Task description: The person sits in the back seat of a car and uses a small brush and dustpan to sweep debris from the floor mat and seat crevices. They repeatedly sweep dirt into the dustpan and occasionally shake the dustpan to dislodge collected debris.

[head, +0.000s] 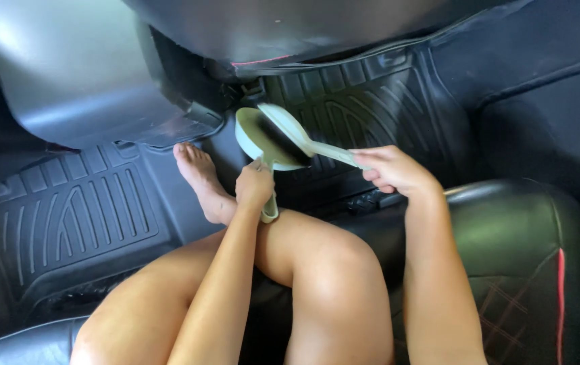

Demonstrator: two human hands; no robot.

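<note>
Head view, rear footwell of a car. The left hand (255,186) is wrapped around the handle of a pale green dustpan (253,132), fingers closed tightly on it; the pan is held tilted above the floor mat (364,101), its open mouth turned toward the brush. The right hand (392,169) grips the handle end of a matching brush (288,135), fingers curled shut around it, with the dark bristles lying across the pan's mouth and touching it. Both tools appear to be thin moulded plastic: judged light, stiff and somewhat smooth, so best held well up the handle, as here, where a full wrap of the fingers keeps them from twisting. The bristles look soft and would give under pressure.

Surroundings: the ribbed black mat lies directly under the tools. A bare foot (202,179) rests on the floor just left of the pan, and the person's knees (330,263) rise between the arms, crowding the space below the hands. A grey seat back (80,67) overhangs the upper left, above a second ribbed mat (60,216). A black seat cushion (526,236) with red trim lies under the right forearm.
</note>
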